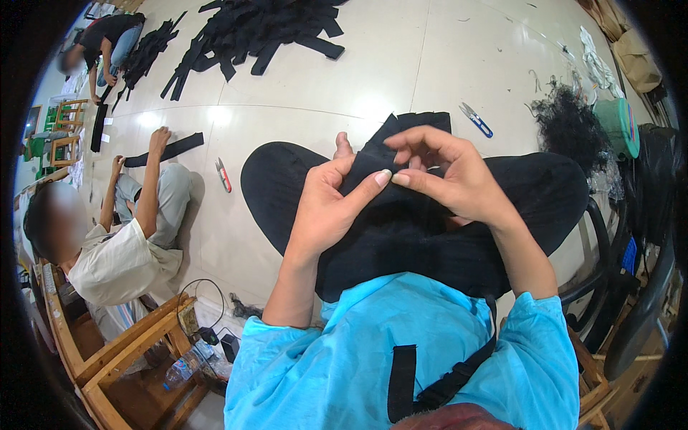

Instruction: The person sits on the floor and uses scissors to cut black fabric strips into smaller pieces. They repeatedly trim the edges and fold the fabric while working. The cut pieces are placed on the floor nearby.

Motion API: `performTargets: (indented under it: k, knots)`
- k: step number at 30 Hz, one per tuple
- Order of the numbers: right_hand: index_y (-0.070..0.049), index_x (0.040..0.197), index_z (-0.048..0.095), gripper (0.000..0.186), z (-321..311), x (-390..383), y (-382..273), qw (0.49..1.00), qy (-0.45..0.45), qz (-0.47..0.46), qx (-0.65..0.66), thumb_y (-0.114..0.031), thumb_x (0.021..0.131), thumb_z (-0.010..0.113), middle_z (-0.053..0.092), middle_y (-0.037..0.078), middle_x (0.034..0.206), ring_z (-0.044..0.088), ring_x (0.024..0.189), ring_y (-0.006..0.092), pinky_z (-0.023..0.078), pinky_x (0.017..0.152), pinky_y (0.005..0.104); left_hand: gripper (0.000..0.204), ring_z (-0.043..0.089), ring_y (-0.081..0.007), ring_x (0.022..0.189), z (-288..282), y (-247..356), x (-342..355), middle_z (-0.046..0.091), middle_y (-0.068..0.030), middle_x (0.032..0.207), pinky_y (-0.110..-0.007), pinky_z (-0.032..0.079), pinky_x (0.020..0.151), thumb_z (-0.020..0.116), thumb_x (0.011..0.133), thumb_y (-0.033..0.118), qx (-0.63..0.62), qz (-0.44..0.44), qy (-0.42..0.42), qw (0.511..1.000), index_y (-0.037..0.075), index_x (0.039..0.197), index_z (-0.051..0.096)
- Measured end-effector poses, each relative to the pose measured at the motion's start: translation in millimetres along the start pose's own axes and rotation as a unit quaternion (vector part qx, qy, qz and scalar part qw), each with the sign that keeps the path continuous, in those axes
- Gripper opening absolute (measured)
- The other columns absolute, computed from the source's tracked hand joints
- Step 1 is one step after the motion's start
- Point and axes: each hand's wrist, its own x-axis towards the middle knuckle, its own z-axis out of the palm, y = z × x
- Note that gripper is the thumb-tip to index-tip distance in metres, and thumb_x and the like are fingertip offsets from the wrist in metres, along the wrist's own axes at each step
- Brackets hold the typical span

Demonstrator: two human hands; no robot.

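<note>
A black fabric strip (pixel 374 149) is held up over my crossed legs. My left hand (pixel 326 201) grips it, thumb laid along the near side and the fingers mostly hidden behind. Close against that thumb tip is the thumb of my right hand (pixel 459 175), whose fingers curl in over the strip's right edge. Whatever lies between those right fingertips is too small to make out. More black strips (pixel 430 122) lie on the floor just beyond my hands. Blue-handled thread snips (pixel 476 120) rest on the floor to the right of them.
A large heap of black strips (pixel 261 29) covers the far floor. Red-handled snips (pixel 223 175) lie at left, near a seated person (pixel 122 251) holding a strip (pixel 172 149). Another person (pixel 111 43) bends farther off. At right are tangled black threads (pixel 566 125) and a green container (pixel 618 127).
</note>
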Motion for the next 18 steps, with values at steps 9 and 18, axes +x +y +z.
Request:
performTargets:
  k: [9,18]
  knots:
    - [0.001,0.102,0.069,0.015,13.6,3.2,12.3,0.999,0.048,-0.026,0.003,-0.014,0.103,0.068,0.070,0.005,0.091,0.063,0.083,0.0125,0.052,0.077,0.0299,0.021,0.061,-0.0042,0.088,-6.0,-3.3,-4.1,0.072,0.0003,0.091,-0.025,0.037,0.091,0.078,0.096,0.015,0.020,-0.009,-0.004,1.000,-0.001,0.109,0.078]
    - [0.000,0.104,0.066,0.018,0.6,6.8,6.1,0.966,0.198,-0.098,-0.134,-0.016,0.108,0.060,0.072,0.010,0.089,0.070,0.086,0.0159,0.055,0.080,0.0324,0.020,0.059,-0.0049,0.088,-1.4,-2.6,-3.9,0.070,0.0017,0.092,-0.023,0.045,0.089,0.078,0.097,0.015,0.018,-0.008,-0.024,1.000,-0.001,0.107,0.077]
